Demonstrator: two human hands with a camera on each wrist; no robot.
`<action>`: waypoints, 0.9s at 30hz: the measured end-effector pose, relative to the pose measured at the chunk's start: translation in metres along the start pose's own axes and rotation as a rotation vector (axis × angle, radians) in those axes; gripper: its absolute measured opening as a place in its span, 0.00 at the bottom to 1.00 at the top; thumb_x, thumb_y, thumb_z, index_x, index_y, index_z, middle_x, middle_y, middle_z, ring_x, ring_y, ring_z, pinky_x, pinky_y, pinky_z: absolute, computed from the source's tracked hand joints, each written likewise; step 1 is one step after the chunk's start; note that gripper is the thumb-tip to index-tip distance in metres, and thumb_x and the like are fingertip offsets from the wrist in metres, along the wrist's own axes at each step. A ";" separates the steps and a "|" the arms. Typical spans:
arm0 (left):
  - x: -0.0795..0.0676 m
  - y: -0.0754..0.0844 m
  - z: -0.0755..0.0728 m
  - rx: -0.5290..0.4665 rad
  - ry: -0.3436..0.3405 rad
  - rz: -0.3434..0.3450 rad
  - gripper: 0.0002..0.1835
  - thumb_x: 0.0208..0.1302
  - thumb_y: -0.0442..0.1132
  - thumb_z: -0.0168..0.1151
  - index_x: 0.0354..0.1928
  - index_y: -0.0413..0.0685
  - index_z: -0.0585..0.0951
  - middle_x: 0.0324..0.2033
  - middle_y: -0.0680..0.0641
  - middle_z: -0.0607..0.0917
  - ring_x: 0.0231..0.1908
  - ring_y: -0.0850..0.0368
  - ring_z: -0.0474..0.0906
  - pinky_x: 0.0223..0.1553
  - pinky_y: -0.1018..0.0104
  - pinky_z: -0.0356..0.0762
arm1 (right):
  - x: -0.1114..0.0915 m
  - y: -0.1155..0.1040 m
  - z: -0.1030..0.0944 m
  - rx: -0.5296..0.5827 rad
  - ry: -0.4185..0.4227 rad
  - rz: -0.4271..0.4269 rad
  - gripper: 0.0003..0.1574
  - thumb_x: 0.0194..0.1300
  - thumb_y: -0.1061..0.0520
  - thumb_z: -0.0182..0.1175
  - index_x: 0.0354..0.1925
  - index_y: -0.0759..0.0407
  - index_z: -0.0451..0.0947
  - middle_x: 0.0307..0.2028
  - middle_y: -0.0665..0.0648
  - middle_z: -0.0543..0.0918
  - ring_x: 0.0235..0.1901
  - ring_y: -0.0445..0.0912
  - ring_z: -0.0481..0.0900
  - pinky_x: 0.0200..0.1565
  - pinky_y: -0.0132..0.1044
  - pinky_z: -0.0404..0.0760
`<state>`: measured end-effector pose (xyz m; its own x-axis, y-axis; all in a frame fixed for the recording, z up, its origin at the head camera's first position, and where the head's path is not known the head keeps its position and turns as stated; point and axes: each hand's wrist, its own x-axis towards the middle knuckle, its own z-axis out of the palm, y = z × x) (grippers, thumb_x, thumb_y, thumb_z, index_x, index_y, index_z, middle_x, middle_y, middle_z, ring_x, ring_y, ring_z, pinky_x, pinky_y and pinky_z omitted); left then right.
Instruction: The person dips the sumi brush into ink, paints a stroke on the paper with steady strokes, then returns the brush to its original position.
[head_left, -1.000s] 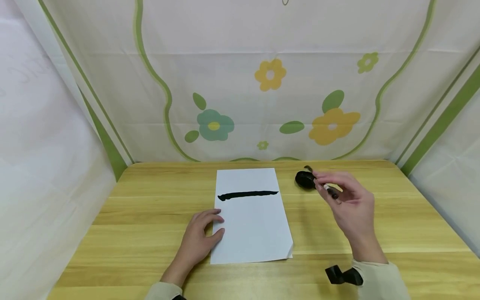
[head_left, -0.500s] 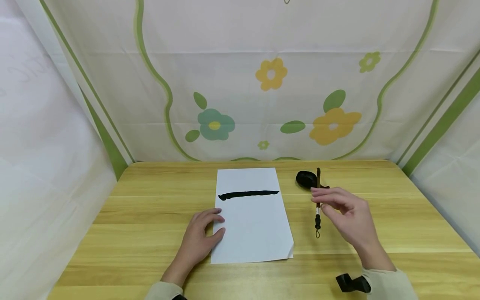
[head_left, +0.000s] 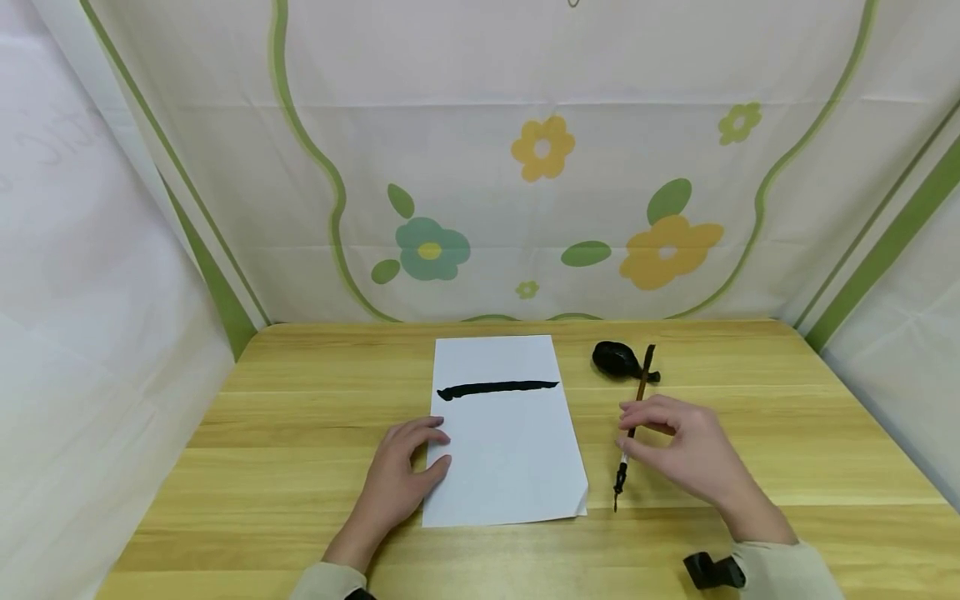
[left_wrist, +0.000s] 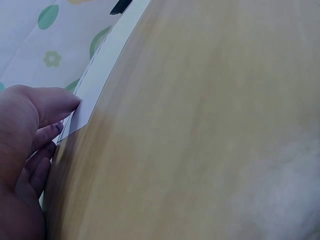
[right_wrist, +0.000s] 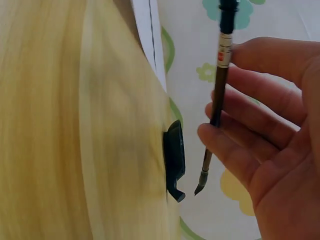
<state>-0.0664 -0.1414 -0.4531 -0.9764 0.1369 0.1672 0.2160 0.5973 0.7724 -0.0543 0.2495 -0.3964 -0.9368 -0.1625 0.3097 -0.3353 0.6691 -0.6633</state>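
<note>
My right hand (head_left: pixel 678 442) pinches a calligraphy brush (head_left: pixel 642 385) between thumb and fingertips, above the table to the right of the paper. In the right wrist view the dark bristle tip (right_wrist: pixel 199 189) points away, toward the side of the black dish, and the looped end of the brush lies nearer me in the head view. A white sheet of paper (head_left: pixel 502 467) bears one thick black horizontal stroke (head_left: pixel 498 388) across its upper part. My left hand (head_left: pixel 401 471) rests at the sheet's left edge, fingers spread and relaxed, with fingertips on the paper.
A black gourd-shaped dish (head_left: pixel 615 359) with a short handle sits at the back right of the wooden table (head_left: pixel 300 467). The sheet's lower right corner curls up. A flower-printed cloth (head_left: pixel 480 183) hangs behind the table.
My right hand has drawn back toward me from beside the dish. The brush has swung round, its looped end now nearer me. The left hand and paper stay put.
</note>
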 end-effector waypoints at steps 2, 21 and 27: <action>0.000 0.000 -0.001 -0.006 -0.005 -0.009 0.10 0.67 0.35 0.75 0.45 0.60 0.89 0.66 0.54 0.86 0.70 0.46 0.75 0.72 0.39 0.72 | 0.001 0.002 0.001 -0.035 -0.046 0.018 0.12 0.58 0.59 0.82 0.40 0.47 0.92 0.51 0.54 0.92 0.52 0.40 0.89 0.55 0.22 0.84; 0.000 0.001 0.000 -0.006 -0.008 -0.010 0.09 0.67 0.36 0.75 0.45 0.60 0.89 0.66 0.55 0.86 0.69 0.48 0.75 0.71 0.40 0.73 | 0.004 0.014 0.006 -0.161 -0.170 0.008 0.17 0.51 0.58 0.86 0.39 0.47 0.91 0.47 0.51 0.92 0.47 0.51 0.91 0.53 0.45 0.91; 0.000 0.002 -0.001 0.000 -0.007 -0.011 0.09 0.67 0.36 0.75 0.45 0.60 0.89 0.65 0.55 0.86 0.69 0.48 0.75 0.71 0.40 0.73 | 0.004 0.017 0.006 -0.173 -0.177 -0.018 0.17 0.51 0.59 0.85 0.37 0.45 0.90 0.44 0.46 0.91 0.44 0.44 0.89 0.50 0.42 0.91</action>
<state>-0.0662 -0.1407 -0.4508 -0.9786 0.1361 0.1543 0.2053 0.5992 0.7738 -0.0641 0.2555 -0.4104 -0.9390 -0.2894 0.1860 -0.3439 0.7765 -0.5280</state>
